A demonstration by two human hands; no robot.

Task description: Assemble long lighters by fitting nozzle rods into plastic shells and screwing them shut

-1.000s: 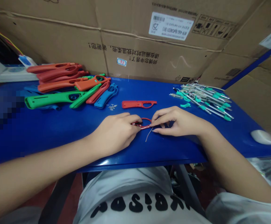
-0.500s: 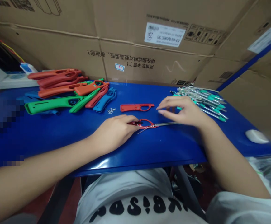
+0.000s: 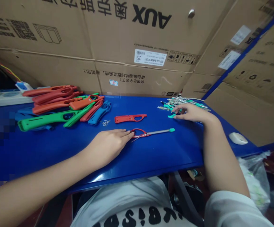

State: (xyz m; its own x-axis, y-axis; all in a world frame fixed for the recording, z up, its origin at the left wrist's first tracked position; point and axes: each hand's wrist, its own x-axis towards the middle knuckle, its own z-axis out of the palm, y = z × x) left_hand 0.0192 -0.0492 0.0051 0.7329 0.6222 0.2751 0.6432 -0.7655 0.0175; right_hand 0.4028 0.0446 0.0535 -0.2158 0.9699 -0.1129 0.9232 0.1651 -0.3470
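Note:
My left hand (image 3: 114, 140) lies over the handle end of a red lighter shell half (image 3: 139, 130), gripping it against the table with fingers close together. From that shell a metal tube (image 3: 159, 131) with a teal tip points right, and a thin wire sticks out beside it. My right hand (image 3: 190, 113) is at the pile of metal tubes (image 3: 178, 100), thumb and fingers apart. Its fingertips are by a small teal piece (image 3: 171, 116); a firm grip on it cannot be made out. Another red shell half (image 3: 129, 118) rests behind my left hand.
Red, orange, green and blue lighter shells (image 3: 56, 108) are heaped at the left. Small metal pins (image 3: 105, 123) lie near them. A white oval object (image 3: 238, 138) sits at the right on the blue table (image 3: 151, 157). Cardboard (image 3: 118, 47) walls the back and right.
My right hand has moved from above the tube on the shell to the pile, uncovering the tube's teal tip. My left hand stays on the shell. The view has tilted up and right.

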